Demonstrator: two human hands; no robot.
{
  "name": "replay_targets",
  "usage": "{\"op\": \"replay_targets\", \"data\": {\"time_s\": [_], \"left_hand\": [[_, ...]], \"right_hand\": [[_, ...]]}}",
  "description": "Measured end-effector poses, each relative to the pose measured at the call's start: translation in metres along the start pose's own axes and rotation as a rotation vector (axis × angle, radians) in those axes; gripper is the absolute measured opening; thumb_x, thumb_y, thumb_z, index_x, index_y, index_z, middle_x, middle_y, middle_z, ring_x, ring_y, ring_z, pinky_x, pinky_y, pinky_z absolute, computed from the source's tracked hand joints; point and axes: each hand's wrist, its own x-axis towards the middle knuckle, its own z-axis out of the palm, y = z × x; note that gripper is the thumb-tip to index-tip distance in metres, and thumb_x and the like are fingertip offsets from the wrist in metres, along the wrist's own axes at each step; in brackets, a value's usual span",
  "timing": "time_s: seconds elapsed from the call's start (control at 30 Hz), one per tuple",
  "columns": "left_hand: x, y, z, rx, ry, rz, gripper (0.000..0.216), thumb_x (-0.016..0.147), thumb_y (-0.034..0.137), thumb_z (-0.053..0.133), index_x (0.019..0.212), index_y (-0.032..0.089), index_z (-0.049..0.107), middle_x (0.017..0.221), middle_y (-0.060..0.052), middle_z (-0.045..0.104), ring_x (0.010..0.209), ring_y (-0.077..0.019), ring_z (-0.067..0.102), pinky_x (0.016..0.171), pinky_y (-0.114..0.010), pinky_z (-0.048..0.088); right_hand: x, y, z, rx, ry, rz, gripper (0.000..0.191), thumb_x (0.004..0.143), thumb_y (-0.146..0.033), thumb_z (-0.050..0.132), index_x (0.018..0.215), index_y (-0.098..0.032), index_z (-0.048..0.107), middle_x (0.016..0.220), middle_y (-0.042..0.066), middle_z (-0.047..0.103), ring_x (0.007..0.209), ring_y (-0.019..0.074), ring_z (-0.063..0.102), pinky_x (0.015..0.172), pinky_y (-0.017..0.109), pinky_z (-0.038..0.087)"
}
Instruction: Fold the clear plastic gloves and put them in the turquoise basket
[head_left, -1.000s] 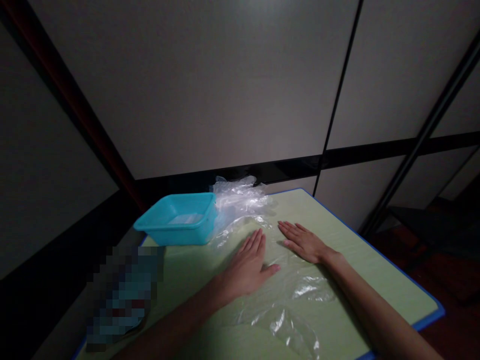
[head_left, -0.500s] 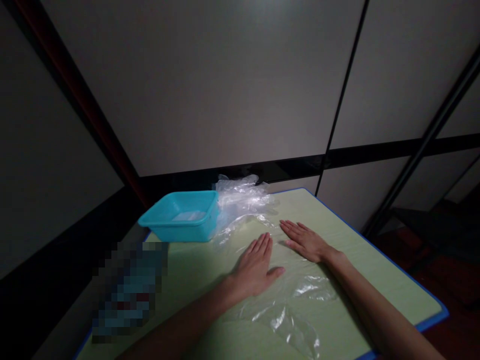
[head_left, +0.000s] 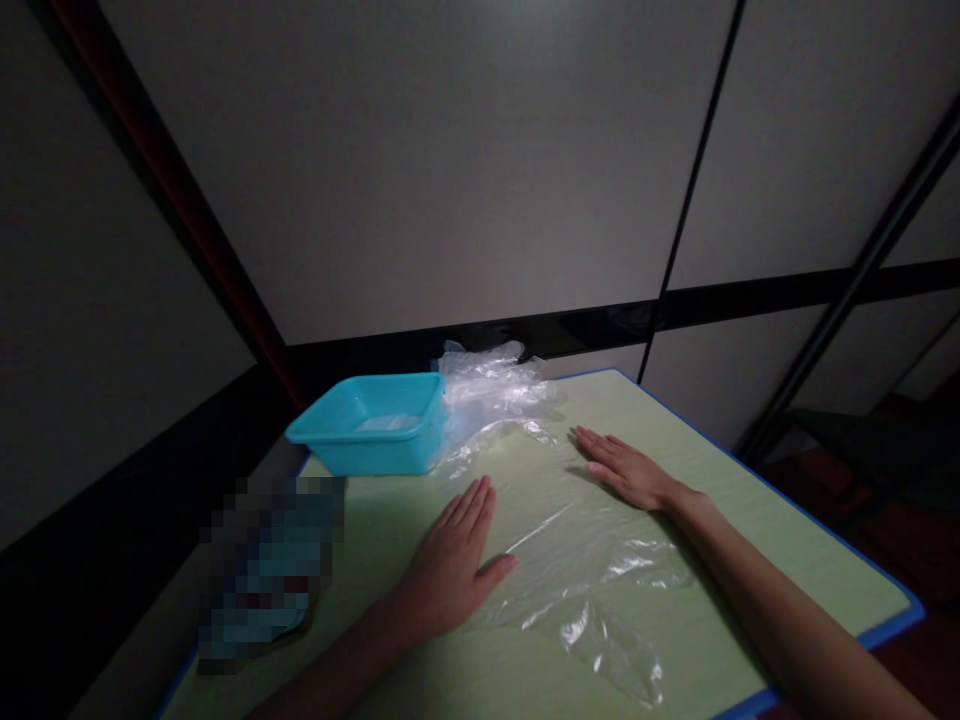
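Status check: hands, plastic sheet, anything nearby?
Left hand and right hand open, flat on the clear plastic sheet, set apart. Sheet spread on green mat. Teal tub and crumpled plastic beyond, not touching hands.

Both hands lie flat, palms down and fingers straight, on a clear plastic sheet (head_left: 559, 545) spread over the green table (head_left: 787, 540), which has a blue edge. The left hand (head_left: 450, 560) rests on the sheet's left side, thumb out to the right. The right hand (head_left: 626, 470) presses farther back, well apart from the left. Behind them a turquoise tub (head_left: 371, 435) stands beside a crumpled heap of clear plastic (head_left: 491, 385). A blurred patch hides something at the table's left edge.
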Motion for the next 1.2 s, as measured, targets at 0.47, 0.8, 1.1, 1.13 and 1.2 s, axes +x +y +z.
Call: {"op": "replay_targets", "data": {"time_s": [0.47,0.8,1.1,1.13,1.2], "left_hand": [[0.002,-0.001,0.005,0.019,0.033,0.039,0.072,0.084,0.055,0.028,0.134,0.003,0.021,0.141,-0.017,0.013,0.13,-0.0244,0.011,0.105,-0.038,0.019],[-0.001,-0.002,-0.002,-0.012,-0.018,0.009,0.075,0.083,0.058,0.027,0.133,0.004,0.021,0.141,-0.017,0.014,0.13,-0.0263,0.009,0.105,-0.04,0.017],[0.045,0.054,-0.027,-0.089,-0.01,0.161,0.077,0.084,0.058,0.023,0.134,0.001,0.016,0.142,-0.017,0.009,0.131,-0.0239,0.004,0.106,-0.036,0.013],[0.053,0.064,-0.022,-0.103,-0.014,0.213,0.077,0.084,0.058,0.022,0.134,0.0,0.016,0.142,-0.018,0.009,0.131,-0.0241,0.004,0.106,-0.036,0.011],[0.066,0.079,-0.009,-0.129,-0.039,0.275,0.081,0.083,0.061,0.021,0.133,-0.002,0.016,0.142,-0.02,0.01,0.131,-0.0259,0.005,0.106,-0.036,0.011]], "right_hand": [[-0.056,-0.043,0.012,-0.219,0.032,0.031,0.066,0.086,-0.054,0.028,0.138,-0.014,0.016,0.141,0.009,0.018,0.129,0.023,0.016,0.106,0.042,0.018],[-0.071,-0.029,0.013,-0.29,0.048,0.077,0.064,0.087,-0.053,0.026,0.137,-0.016,0.015,0.141,0.007,0.017,0.129,0.0219,0.016,0.105,0.042,0.02],[-0.069,-0.031,0.014,-0.299,0.02,0.098,0.064,0.087,-0.053,0.025,0.136,-0.012,0.018,0.141,0.008,0.017,0.129,0.021,0.016,0.105,0.041,0.02],[-0.069,-0.03,0.014,-0.297,0.025,0.096,0.063,0.087,-0.053,0.025,0.136,-0.013,0.018,0.141,0.008,0.018,0.129,0.0209,0.016,0.105,0.042,0.02],[-0.07,-0.028,0.016,-0.289,0.035,0.085,0.062,0.087,-0.052,0.026,0.137,-0.015,0.018,0.141,0.007,0.018,0.129,0.0207,0.016,0.105,0.042,0.021]]}}
